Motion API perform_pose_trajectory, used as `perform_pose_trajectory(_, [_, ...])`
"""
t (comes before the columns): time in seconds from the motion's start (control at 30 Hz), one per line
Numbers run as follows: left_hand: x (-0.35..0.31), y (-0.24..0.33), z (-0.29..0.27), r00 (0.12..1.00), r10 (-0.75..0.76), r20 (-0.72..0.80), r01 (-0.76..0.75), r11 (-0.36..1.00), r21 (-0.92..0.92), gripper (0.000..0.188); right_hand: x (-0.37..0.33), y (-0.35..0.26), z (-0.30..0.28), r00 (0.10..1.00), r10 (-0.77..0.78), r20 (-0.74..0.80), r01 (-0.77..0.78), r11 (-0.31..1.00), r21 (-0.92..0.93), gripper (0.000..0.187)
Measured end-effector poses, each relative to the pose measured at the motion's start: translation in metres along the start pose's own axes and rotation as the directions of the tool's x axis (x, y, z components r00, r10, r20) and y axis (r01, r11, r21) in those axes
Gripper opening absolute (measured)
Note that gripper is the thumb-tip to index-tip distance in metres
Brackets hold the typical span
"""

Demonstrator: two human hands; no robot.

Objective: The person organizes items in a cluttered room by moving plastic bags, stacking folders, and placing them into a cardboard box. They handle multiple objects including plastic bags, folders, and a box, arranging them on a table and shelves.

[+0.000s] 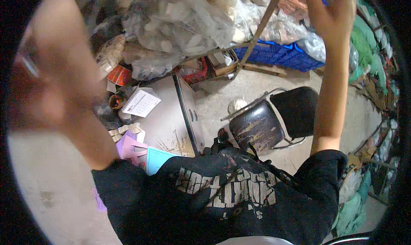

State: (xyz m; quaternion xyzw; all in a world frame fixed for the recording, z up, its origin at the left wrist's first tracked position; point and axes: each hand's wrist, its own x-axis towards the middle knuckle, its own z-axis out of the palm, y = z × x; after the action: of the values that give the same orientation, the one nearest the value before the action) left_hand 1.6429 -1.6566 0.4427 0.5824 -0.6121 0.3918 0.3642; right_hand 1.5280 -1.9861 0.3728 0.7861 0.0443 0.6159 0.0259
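Note:
My left hand (55, 74) is raised very close at the left and smeared by motion, so its fingers cannot be made out. A dark reddish blur lies beside it; whether the hand touches that is unclear. My right hand (336, 16) reaches up at the top right, its thumb apart from the fingers. The upper edge cuts off the fingertips, and nothing shows in the grip. Behind this hand stands a blue plastic crate (278, 54) with clear bags on it. Below my left hand, a white spiral desk calendar (142, 101) lies on a pale desk (169, 116).
A worn black chair (257, 127) stands right of the desk. Large clear plastic bags (175, 22) are heaped at the back, beside a long pole (261, 29). Green sacks (364, 48) line the right side. A light blue folder (160, 159) lies on the desk's near edge.

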Motion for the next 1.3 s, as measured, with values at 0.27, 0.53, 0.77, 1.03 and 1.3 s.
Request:
perform_pose_trajectory(0.27, [-0.257,-0.021,0.148,0.492,-0.661,0.566,0.765,0.639,0.081,0.019,-0.394,0.108,-0.107,0.427,0.834,0.35,-0.223,0.472,-0.853,0.071])
perform_pose_trajectory(0.53, [-0.572,0.007,0.368,-0.2,-0.591,0.781,0.752,0.418,0.509,0.046,-0.494,0.12,-0.129,-0.231,0.929,0.288,-0.338,0.201,-0.92,0.093])
perform_pose_trajectory(0.77, [-0.736,0.054,0.515,-0.651,-0.403,0.643,0.74,-0.147,0.656,0.049,-0.515,0.107,-0.117,0.033,0.982,0.188,-0.214,0.19,-0.958,0.077])
perform_pose_trajectory(1.03, [-0.928,0.058,0.632,-0.31,-0.309,0.899,0.689,0.578,0.437,0.036,-0.542,0.116,-0.123,0.194,0.958,0.213,-0.4,0.275,-0.874,0.068])
perform_pose_trajectory(1.3, [-0.997,0.083,0.656,-0.39,-0.409,0.825,0.571,0.595,0.566,0.032,-0.542,0.115,-0.117,0.227,0.933,0.281,-0.424,0.354,-0.833,0.063])
